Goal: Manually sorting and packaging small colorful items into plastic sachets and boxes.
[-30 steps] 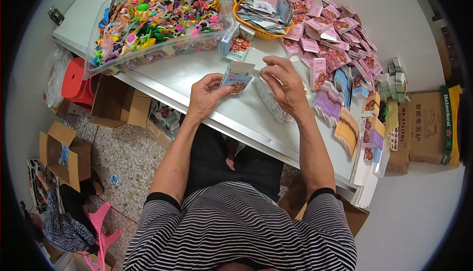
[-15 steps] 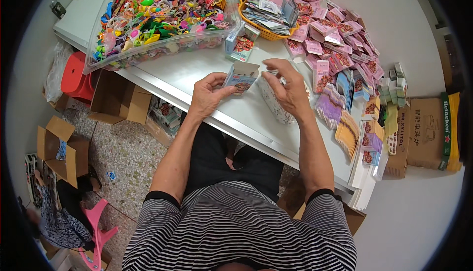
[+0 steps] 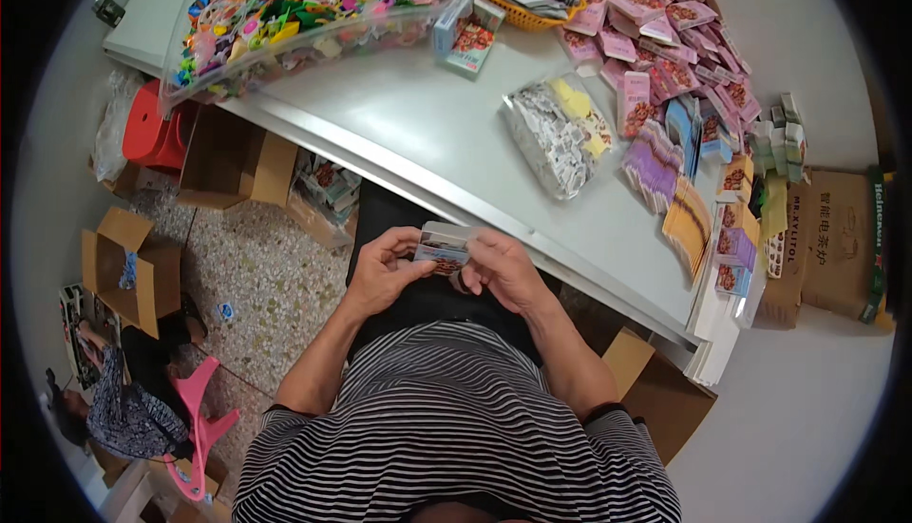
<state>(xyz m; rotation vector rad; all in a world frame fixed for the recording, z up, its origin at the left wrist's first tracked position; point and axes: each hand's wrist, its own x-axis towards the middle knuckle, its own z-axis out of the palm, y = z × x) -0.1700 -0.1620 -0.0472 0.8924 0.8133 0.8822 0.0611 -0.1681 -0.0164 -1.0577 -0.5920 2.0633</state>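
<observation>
A small light-blue cardboard box (image 3: 443, 249) with a food picture on it is held over my lap, just off the table's front edge. My left hand (image 3: 382, 274) grips its left side between thumb and fingers. At the box's right end, my right hand (image 3: 508, 271) has its curled fingers against the top flap. Whether anything else is inside those fingers is hidden. On the table beyond lies a clear bag (image 3: 560, 138) of small white and yellow packets. Two more small boxes (image 3: 468, 37) stand together farther back.
A clear tub (image 3: 313, 48) of colourful trinkets fills the far left. Behind sits a yellow basket (image 3: 522, 12) of flat cards. Pink boxes (image 3: 665, 38) are heaped at the far right, near purple and orange flattened cartons (image 3: 655, 167). Another person (image 3: 138, 404) sits lower left beside cardboard boxes.
Both hands have come down toward me with the box, from over the table to my lap. My right hand has left the clear bag's side and now meets the box.
</observation>
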